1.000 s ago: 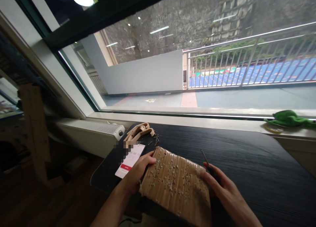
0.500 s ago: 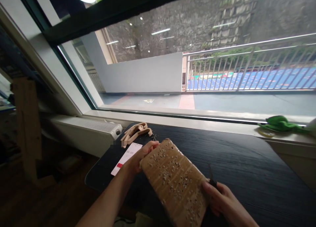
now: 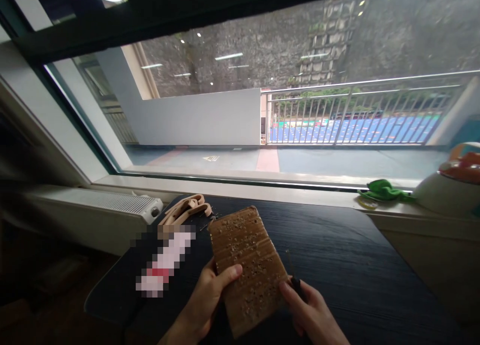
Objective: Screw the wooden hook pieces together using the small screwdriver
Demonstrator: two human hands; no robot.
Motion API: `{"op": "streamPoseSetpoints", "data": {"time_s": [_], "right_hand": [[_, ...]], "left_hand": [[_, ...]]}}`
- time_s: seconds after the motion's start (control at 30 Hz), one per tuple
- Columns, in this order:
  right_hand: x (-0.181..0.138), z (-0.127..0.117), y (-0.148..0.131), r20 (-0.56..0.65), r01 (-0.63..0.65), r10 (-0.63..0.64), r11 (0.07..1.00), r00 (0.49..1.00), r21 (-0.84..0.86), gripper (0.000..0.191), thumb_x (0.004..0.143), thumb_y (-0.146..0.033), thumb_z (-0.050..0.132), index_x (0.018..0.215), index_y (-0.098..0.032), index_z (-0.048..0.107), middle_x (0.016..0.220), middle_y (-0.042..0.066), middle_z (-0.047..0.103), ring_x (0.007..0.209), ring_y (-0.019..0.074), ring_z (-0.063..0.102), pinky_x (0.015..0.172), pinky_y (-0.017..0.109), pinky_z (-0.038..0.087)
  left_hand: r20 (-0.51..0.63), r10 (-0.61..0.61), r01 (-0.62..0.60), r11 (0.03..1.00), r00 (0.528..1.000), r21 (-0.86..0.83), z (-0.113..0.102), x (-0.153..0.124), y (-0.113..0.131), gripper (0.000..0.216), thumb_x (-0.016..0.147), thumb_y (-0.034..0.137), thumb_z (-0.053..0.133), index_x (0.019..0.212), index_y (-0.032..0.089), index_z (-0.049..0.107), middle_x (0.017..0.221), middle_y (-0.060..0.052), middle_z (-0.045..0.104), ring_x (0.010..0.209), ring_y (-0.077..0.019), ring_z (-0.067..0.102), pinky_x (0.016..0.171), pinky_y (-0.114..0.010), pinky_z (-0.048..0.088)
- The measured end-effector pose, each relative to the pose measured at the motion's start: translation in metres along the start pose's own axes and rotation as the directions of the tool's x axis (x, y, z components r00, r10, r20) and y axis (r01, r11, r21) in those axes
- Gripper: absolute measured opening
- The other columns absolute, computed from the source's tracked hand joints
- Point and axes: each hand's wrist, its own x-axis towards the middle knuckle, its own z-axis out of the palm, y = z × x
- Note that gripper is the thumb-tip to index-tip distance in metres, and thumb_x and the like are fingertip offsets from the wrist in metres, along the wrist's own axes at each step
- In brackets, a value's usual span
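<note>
A brown cardboard block (image 3: 247, 265), full of small holes and pale specks, stands tilted up over the black table (image 3: 348, 265). My left hand (image 3: 210, 300) grips its lower left edge, thumb across the face. My right hand (image 3: 311, 315) touches the block's lower right corner and is closed round a thin dark-handled screwdriver (image 3: 294, 277) whose shaft points up.
Tan wooden pieces (image 3: 185, 210) and a few loose screws lie at the table's far left, beside a blurred-out phone (image 3: 165, 260). A green cloth (image 3: 386, 191) rests on the window sill. A white radiator (image 3: 112, 202) sits left; a pale rounded object (image 3: 450, 185) sits right.
The block has turned more upright and moved toward me. My left hand slid from its far corner down to its lower left edge. The view has shifted to the right.
</note>
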Motion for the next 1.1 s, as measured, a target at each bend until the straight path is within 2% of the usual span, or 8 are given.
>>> {"op": "streamPoseSetpoints", "data": {"time_s": [0.2, 0.3, 0.4, 0.6, 0.73, 0.83, 0.93, 1.1], "right_hand": [[-0.002, 0.004, 0.003, -0.090, -0.003, 0.011, 0.996, 0.996, 0.089, 0.067, 0.065, -0.066, 0.061, 0.104, -0.011, 0.064, 0.046, -0.009, 0.031, 0.038, 0.0048, 0.027, 0.036, 0.019, 0.023], [-0.003, 0.002, -0.003, -0.066, -0.031, 0.048, 0.971, 0.997, 0.237, 0.061, 0.065, -0.066, 0.062, 0.091, -0.011, 0.066, 0.048, -0.007, 0.034, 0.040, 0.0033, 0.024, 0.037, 0.019, 0.025], [-0.002, 0.000, -0.009, 0.074, -0.114, 0.095, 0.937, 0.993, 0.330, 0.056, 0.070, -0.066, 0.057, 0.081, -0.012, 0.065, 0.043, -0.010, 0.027, 0.038, 0.0022, 0.014, 0.035, 0.018, 0.020], [-0.008, 0.008, -0.008, 0.244, -0.163, 0.105, 0.960, 0.964, 0.229, 0.051, 0.068, -0.060, 0.065, 0.085, -0.013, 0.062, 0.045, -0.011, 0.024, 0.038, 0.0017, 0.015, 0.035, 0.017, 0.017], [-0.017, 0.019, -0.007, 0.252, -0.105, 0.052, 0.975, 0.966, 0.198, 0.052, 0.065, -0.051, 0.071, 0.097, -0.012, 0.063, 0.060, -0.005, 0.043, 0.042, 0.0010, 0.026, 0.037, 0.017, 0.020], [-0.019, 0.024, -0.004, 0.165, -0.065, 0.020, 0.960, 0.986, 0.271, 0.057, 0.066, -0.050, 0.071, 0.106, -0.011, 0.061, 0.063, -0.004, 0.044, 0.044, 0.0012, 0.026, 0.038, 0.017, 0.019], [-0.017, 0.027, 0.001, 0.048, -0.048, 0.033, 0.940, 0.998, 0.337, 0.064, 0.066, -0.049, 0.072, 0.115, -0.011, 0.056, 0.060, -0.006, 0.041, 0.043, 0.0013, 0.025, 0.039, 0.017, 0.018], [-0.013, 0.028, 0.003, 0.037, -0.055, 0.045, 0.938, 0.998, 0.343, 0.062, 0.065, -0.049, 0.072, 0.112, -0.012, 0.056, 0.057, -0.007, 0.040, 0.042, 0.0012, 0.024, 0.037, 0.017, 0.018]], "left_hand": [[-0.074, 0.297, -0.244, 0.882, 0.952, 0.404, -0.027, 0.004, 0.027, 0.037, 0.075, 0.030, 0.065, 0.108, 0.015, 0.057, 0.106, -0.011, 0.068, 0.099, -0.0284, 0.063, 0.084, -0.040, 0.052], [0.215, 0.637, -0.555, 0.399, 0.740, 0.730, -0.041, 0.004, 0.026, 0.038, 0.076, 0.024, 0.063, 0.114, 0.021, 0.054, 0.114, -0.008, 0.064, 0.108, -0.0268, 0.058, 0.094, -0.043, 0.045], [0.659, 0.568, -0.715, -0.167, 0.492, 0.678, -0.050, 0.000, 0.022, 0.039, 0.078, 0.010, 0.055, 0.114, 0.027, 0.055, 0.126, -0.006, 0.056, 0.124, -0.0266, 0.043, 0.108, -0.052, 0.027], [0.755, 0.527, -0.626, -0.449, 0.390, 0.637, -0.061, -0.012, 0.017, 0.045, 0.080, 0.007, 0.052, 0.118, 0.031, 0.053, 0.149, -0.003, 0.026, 0.136, -0.0308, 0.022, 0.111, -0.057, 0.014], [0.656, 0.625, -0.638, -0.308, 0.424, 0.706, -0.066, -0.015, 0.015, 0.051, 0.082, 0.016, 0.053, 0.129, 0.032, 0.044, 0.153, 0.000, 0.014, 0.139, -0.0321, 0.012, 0.112, -0.054, 0.007], [0.271, 0.730, -0.575, 0.199, 0.627, 0.794, -0.059, -0.018, 0.012, 0.066, 0.082, 0.030, 0.057, 0.141, 0.030, 0.026, 0.154, -0.004, 0.013, 0.139, -0.0321, 0.015, 0.113, -0.049, 0.014], [-0.147, 0.463, -0.329, 0.787, 0.874, 0.522, -0.044, -0.021, 0.007, 0.068, 0.084, 0.045, 0.052, 0.143, 0.026, 0.022, 0.147, -0.009, 0.033, 0.131, -0.0301, 0.037, 0.107, -0.044, 0.034], [-0.107, 0.265, -0.206, 0.900, 0.958, 0.385, -0.014, -0.027, -0.005, 0.079, 0.074, 0.042, 0.065, 0.141, 0.021, 0.028, 0.140, -0.009, 0.045, 0.130, -0.0290, 0.039, 0.103, -0.037, 0.040]]}}
